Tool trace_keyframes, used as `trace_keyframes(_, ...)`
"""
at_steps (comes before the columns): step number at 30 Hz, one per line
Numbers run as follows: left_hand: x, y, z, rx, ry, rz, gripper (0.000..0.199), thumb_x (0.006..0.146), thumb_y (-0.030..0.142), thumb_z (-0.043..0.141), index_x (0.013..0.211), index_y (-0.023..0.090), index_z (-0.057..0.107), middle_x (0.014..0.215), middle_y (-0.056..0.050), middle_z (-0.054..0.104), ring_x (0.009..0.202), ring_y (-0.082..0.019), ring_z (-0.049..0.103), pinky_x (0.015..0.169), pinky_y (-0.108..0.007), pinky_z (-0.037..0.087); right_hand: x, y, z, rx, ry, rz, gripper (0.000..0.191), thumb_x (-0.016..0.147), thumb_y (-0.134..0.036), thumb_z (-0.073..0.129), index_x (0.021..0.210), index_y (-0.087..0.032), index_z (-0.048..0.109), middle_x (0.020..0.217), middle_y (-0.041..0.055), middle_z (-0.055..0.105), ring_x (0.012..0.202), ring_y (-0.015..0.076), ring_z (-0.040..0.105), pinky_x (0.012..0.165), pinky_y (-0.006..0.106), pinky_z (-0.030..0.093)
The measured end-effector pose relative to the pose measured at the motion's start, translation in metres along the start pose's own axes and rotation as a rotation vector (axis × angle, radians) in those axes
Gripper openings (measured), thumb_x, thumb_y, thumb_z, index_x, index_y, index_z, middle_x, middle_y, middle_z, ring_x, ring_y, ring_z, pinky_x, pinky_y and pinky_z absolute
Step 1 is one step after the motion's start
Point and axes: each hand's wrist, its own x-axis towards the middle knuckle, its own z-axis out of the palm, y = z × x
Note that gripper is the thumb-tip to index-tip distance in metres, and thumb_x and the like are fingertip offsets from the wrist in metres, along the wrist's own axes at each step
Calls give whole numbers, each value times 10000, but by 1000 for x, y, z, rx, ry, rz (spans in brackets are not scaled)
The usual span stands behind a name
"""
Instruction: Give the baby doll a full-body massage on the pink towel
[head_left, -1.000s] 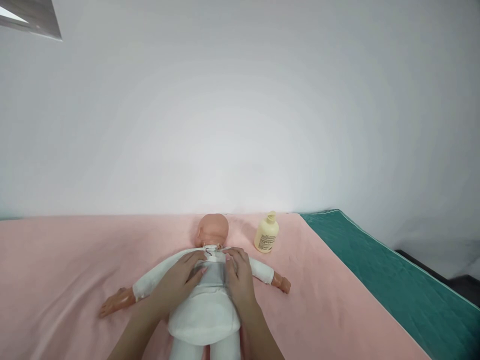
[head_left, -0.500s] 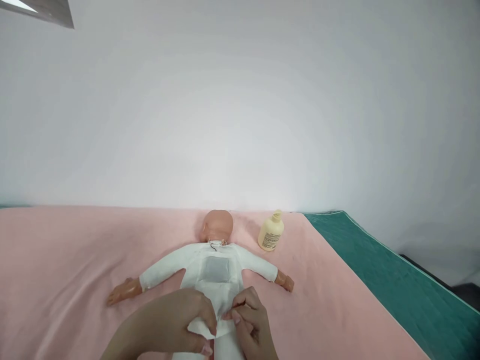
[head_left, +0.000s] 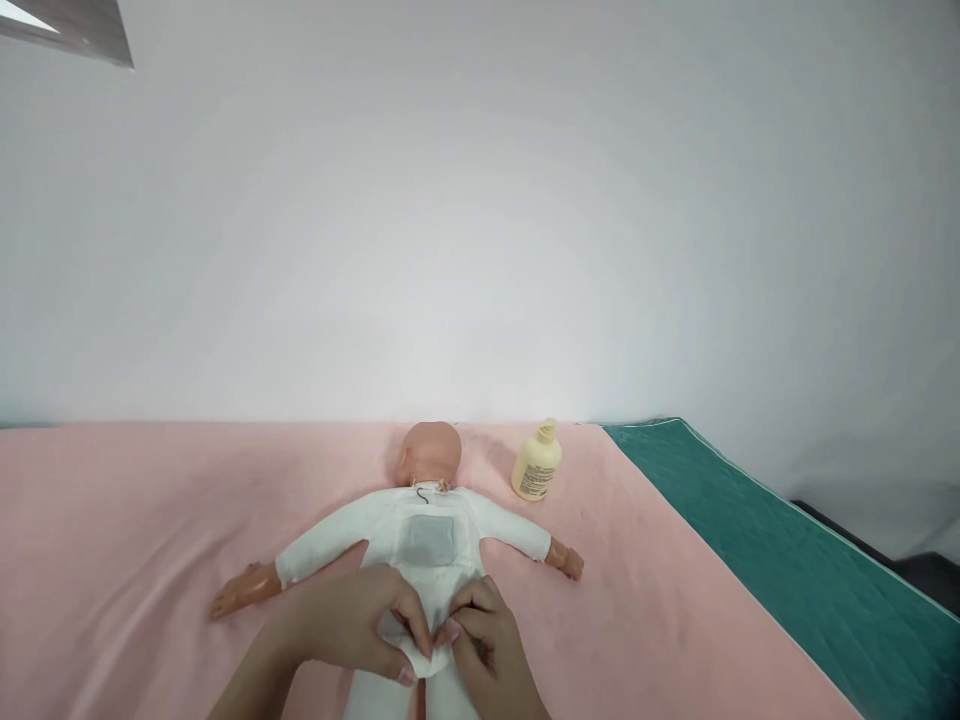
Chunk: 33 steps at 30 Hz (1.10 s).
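Observation:
A baby doll (head_left: pixel 360 512) with a white cloth body lies front down, arms spread, the back of its head away from me. Around its hips sits a white diaper-like piece (head_left: pixel 433 668); its lower edge shows between my hands. My left hand (head_left: pixel 367 625) curls over the left side of this piece, thumb and forefinger bent at its edge. On the right side, my right hand (head_left: pixel 484 640) pinches the same piece with fingers folded. The fingertips partly cover what they grip. A grey rectangular patch (head_left: pixel 430 540) is on the doll's back.
A pale yellow pump bottle (head_left: pixel 536 465) stands beyond the doll's right-hand arm. Under everything is a pink sheet (head_left: pixel 660 610), with a green cover (head_left: pixel 780 540) showing along the right. A white wall (head_left: pixel 480 250) rises behind.
My right hand has shifted left and slightly up, closer to my left hand. The lower edge of the white piece now shows rounded between them. The view has moved slightly.

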Motion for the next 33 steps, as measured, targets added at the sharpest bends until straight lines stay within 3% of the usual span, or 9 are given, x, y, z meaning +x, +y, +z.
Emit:
trace_keyframes(6, 3, 17, -13, -56, -121, 1, 311, 729, 438, 621, 915, 219, 739, 857, -47, 734, 944, -273, 636, 858, -350, 487, -2, 2, -3, -6, 55, -2, 302, 975, -344, 405, 909, -275, 691, 981, 67, 587, 973, 229, 527, 850, 367, 442)
trace_keyframes(10, 7, 26, -25, -70, -285, -12, 259, 750, 377, 643, 933, 225, 748, 1022, -47, 724, 1008, -273, 627, 911, -354, 465, 1, 0, -2, -34, 20, 32, 296, 982, -349, 412, 886, -269, 680, 974, 53, 582, 989, 222, 513, 885, 359, 422)
trace_keyframes(15, 13, 19, -22, -102, -337, -16, 246, 732, 331, 677, 942, 229, 753, 1002, -36, 732, 962, -250, 652, 886, -344, 482, 5, -1, 0, -61, 2, 67, 296, 986, -321, 405, 850, -280, 664, 938, 32, 581, 977, 214, 513, 893, 355, 410)
trace_keyframes(20, 16, 16, -19, -148, -278, 24, 233, 754, 307, 644, 933, 205, 752, 962, -55, 730, 916, -244, 653, 834, -335, 502, 1, 6, 1, -60, 13, 36, 254, 985, -321, 406, 902, -278, 642, 997, 37, 555, 1000, 208, 508, 894, 350, 419)
trace_keyframes(26, 18, 19, -20, -73, -134, 34, 237, 794, 253, 557, 931, 244, 749, 1005, -47, 708, 960, -245, 619, 817, -329, 496, -1, 12, 1, -113, 27, -11, 180, 967, -312, 455, 1089, -309, 588, 1166, 30, 508, 1151, 212, 436, 1005, 367, 361)
trace_keyframes(33, 20, 1, -12, -95, -140, 47, 231, 774, 277, 598, 937, 241, 758, 990, -45, 729, 921, -246, 655, 784, -321, 525, 5, 6, 0, -150, -10, 54, 191, 973, -266, 444, 1037, -327, 613, 1088, -1, 572, 1078, 202, 489, 961, 358, 397)
